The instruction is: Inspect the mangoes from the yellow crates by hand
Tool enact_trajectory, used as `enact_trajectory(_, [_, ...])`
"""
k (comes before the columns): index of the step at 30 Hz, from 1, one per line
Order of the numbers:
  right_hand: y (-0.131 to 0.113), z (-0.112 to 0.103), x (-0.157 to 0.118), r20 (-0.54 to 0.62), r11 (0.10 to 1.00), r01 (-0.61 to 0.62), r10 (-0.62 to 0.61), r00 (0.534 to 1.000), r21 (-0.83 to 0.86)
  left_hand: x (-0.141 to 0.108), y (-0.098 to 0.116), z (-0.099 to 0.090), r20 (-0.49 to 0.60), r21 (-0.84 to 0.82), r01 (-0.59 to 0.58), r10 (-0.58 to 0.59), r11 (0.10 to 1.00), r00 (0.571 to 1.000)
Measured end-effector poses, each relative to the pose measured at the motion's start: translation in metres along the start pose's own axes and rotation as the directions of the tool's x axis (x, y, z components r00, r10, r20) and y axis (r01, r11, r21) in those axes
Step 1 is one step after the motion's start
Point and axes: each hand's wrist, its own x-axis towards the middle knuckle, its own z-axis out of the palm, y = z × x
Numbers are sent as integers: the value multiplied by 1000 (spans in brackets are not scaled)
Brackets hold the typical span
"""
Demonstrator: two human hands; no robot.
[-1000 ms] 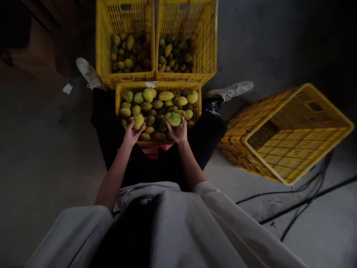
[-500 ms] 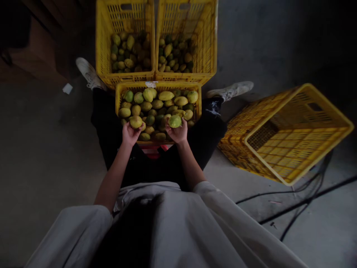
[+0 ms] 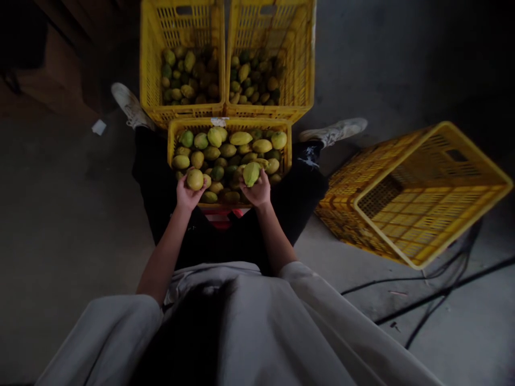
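My left hand (image 3: 190, 194) is closed around a yellow lemon (image 3: 195, 179), its rounded end turned up toward me. In my right hand (image 3: 259, 192) rests a greener lemon (image 3: 251, 174), gripped by the fingers and lying at a slant. Both hands are over the near side of a yellow plastic crate (image 3: 176, 126) between my legs. Several yellow and green lemons (image 3: 228, 150) fill that crate, and the ones beneath my hands are partly hidden.
Two taller yellow crates (image 3: 226, 59) stand side by side beyond, each with lemons low inside. Another yellow crate (image 3: 442, 214) lies tipped on the right. Black cables (image 3: 438, 292) run over the floor there. A white scrap (image 3: 98, 127) lies at the left.
Both lemons have been turned in my hands: the right one now slants with its tip toward me, and the left one shows its rounded end. My hands stay in nearly the same place.
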Motion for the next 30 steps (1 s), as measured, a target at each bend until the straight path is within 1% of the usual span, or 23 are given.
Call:
enact_trajectory(3, [1,1,-2,-13,1000,13,-13,1000,-10,1,-1,0,-35,-4,-25,25,1000,999])
enact_trajectory(6, [2,4,-3,3,999,34,-34,999,-10,0,-2,1,-76,12,9,-8,1000,997])
enact_trajectory(9, [3,6,-1,2,998,59,-59,998,-5,0,-2,2,-67,14,28,-27,1000,997])
enact_trajectory(14, [3,3,2,4,995,92,-92,996,-30,2,-3,2,-108,-18,-12,10,1000,994])
enact_trajectory(17, [2,0,2,-15,995,101,-102,995,-12,4,-4,0,-61,-13,-12,12,1000,998])
enact_trajectory(20, [1,-1,-1,-23,994,79,-78,997,81,5,-5,-3,7,10,6,-6,1000,1000])
enact_trajectory(22, [0,-1,-3,-13,989,57,-56,998,137,6,-5,-4,32,18,8,-8,1000,999])
enact_trajectory(24, [0,0,-5,7,987,50,-52,999,155,6,-4,-5,38,13,4,-5,1000,999])
enact_trajectory(28, [0,1,-6,28,987,80,-85,996,142,6,-3,-7,24,3,-9,9,1000,1000])
enact_trajectory(30, [0,0,-4,32,994,46,-49,998,102,6,-2,-9,19,7,-9,9,1000,1000])
